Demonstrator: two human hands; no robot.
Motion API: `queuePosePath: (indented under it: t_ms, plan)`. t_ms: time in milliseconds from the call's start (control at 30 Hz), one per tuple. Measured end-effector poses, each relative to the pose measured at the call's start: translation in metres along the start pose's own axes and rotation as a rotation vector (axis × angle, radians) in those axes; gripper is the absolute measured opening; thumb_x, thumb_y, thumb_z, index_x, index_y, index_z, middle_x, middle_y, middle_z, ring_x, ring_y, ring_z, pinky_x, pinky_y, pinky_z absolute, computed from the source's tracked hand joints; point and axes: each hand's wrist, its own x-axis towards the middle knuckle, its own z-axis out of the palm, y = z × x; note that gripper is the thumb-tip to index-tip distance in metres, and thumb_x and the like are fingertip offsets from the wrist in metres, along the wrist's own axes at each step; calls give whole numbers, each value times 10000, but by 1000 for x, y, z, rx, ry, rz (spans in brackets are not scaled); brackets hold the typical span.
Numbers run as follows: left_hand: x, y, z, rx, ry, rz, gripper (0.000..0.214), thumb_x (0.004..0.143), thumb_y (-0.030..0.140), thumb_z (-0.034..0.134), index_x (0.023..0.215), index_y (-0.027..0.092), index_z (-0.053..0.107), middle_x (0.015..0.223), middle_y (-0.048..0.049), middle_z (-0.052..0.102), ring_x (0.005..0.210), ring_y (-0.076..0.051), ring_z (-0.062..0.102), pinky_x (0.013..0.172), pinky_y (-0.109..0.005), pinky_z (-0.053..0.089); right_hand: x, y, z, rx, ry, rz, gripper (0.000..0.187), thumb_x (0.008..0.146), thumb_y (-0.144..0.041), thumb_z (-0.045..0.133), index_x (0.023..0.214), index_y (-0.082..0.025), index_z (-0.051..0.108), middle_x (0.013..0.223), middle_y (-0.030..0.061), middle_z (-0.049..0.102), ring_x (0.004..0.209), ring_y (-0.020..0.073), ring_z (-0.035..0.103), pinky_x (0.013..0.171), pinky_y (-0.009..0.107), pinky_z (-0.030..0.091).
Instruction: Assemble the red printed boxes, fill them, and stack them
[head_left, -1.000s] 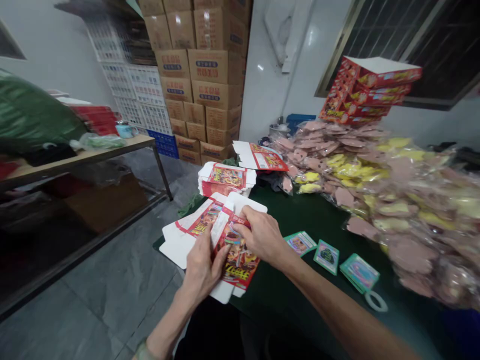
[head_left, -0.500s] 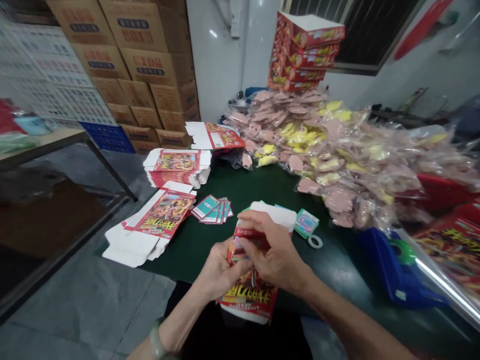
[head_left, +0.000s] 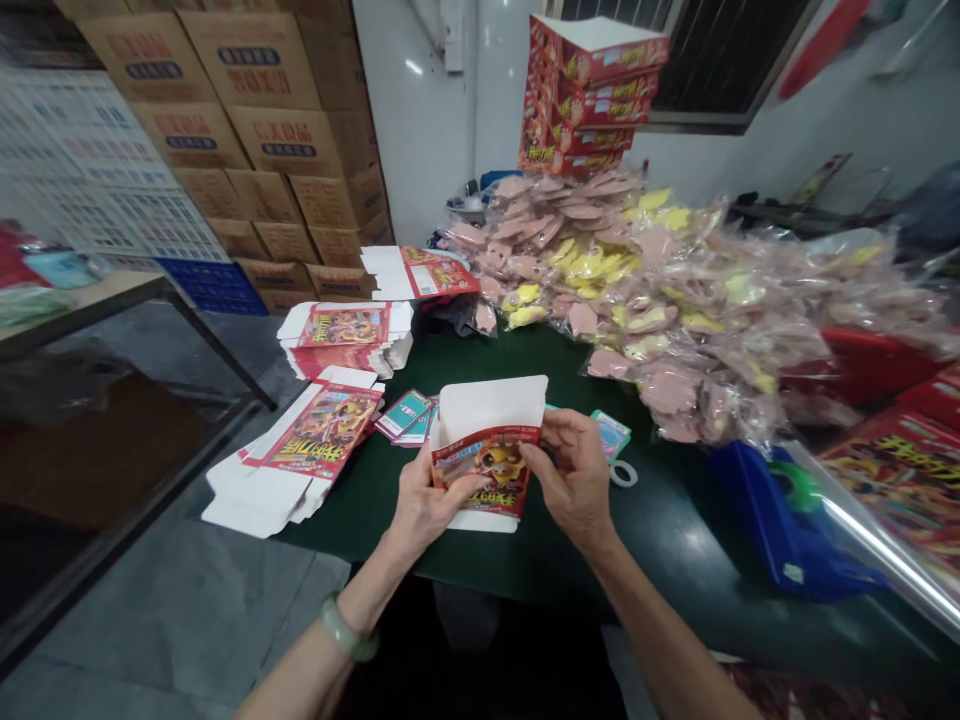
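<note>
A red printed cardboard box (head_left: 491, 462) with a raised white flap is held over the near part of the green table (head_left: 570, 540). My left hand (head_left: 426, 500) grips its left side, thumb across the printed front. My right hand (head_left: 574, 475) pinches the right edge near the top, with the thumb in front and fingers behind. Teal-bordered cards (head_left: 405, 415) lie just left of the box, partly covered by it. More cards (head_left: 611, 432) sit beyond my right hand, beside a white ring (head_left: 623, 474).
Flattened red boxes (head_left: 322, 430) are stacked on the left of the table. Bagged pink and yellow pieces (head_left: 600, 260) are heaped at the back and right. A blue tape dispenser (head_left: 772, 530) stands at right; brown cartons (head_left: 277, 140) are piled behind.
The box has moved up and away from my body, its white flap now raised toward the far side. My right hand has shifted from across its top to its right edge.
</note>
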Motion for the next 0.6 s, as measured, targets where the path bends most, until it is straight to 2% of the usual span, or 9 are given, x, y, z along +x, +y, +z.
queuePosePath:
  t_ms: [100,200,267,367,433,467,533,600]
  plan:
    - [2,6,-1,-23,-3,53,551,634,389,783,1098,168,584,873,-37,730,743,-194,702,661,-270,584,-1,-2,-6,-155,-79,-132,452,864,-132,540,1276,-268,412,1180,89,570,1043,192,606,863,361,533]
    - [5,16,-5,3,167,215,788,641,357,790,1319,204,418,1167,-95,635,1033,-237,638,822,-310,551,-2,-11,-13,-350,-161,-316,460,847,-84,539,1262,-263,458,1134,70,588,1086,193,562,912,364,501]
    - [8,23,-7,81,259,383,742,665,297,781,1316,226,434,1212,-91,593,1107,-236,589,895,-328,509,-2,-17,-15,-404,-191,-391,455,834,-70,548,1243,-253,472,1074,61,601,1065,188,557,912,356,493]
    - [13,33,-10,156,250,558,433,723,209,726,1136,218,596,1059,-49,632,979,-186,614,844,-291,500,-1,-26,-14,-387,-171,-376,380,856,-83,512,1203,-237,505,1074,70,589,1042,184,561,877,339,494]
    - [14,39,-10,118,224,533,196,814,188,613,1005,199,656,1014,-46,638,925,-166,616,797,-270,494,1,-32,-12,-349,-109,-317,302,880,-89,471,1132,-231,557,1093,72,575,1034,175,564,860,320,486]
    - [14,41,-10,80,212,477,160,857,185,545,953,193,673,1011,-48,643,937,-167,613,808,-273,486,1,-35,-11,-330,-81,-279,271,887,-92,460,1088,-229,580,1085,67,574,1020,166,568,851,306,482]
    - [13,46,-8,-42,208,324,223,900,204,468,901,194,691,999,-45,660,998,-177,601,865,-283,462,3,-41,-11,-291,-72,-195,203,895,-120,469,999,-225,607,1030,51,578,966,146,577,805,266,483]
    - [14,51,-6,-258,227,155,193,887,246,509,990,216,669,971,-31,673,977,-171,613,850,-270,469,6,-47,-13,-211,-105,-84,142,900,-166,485,975,-230,587,951,30,571,878,126,582,730,226,488]
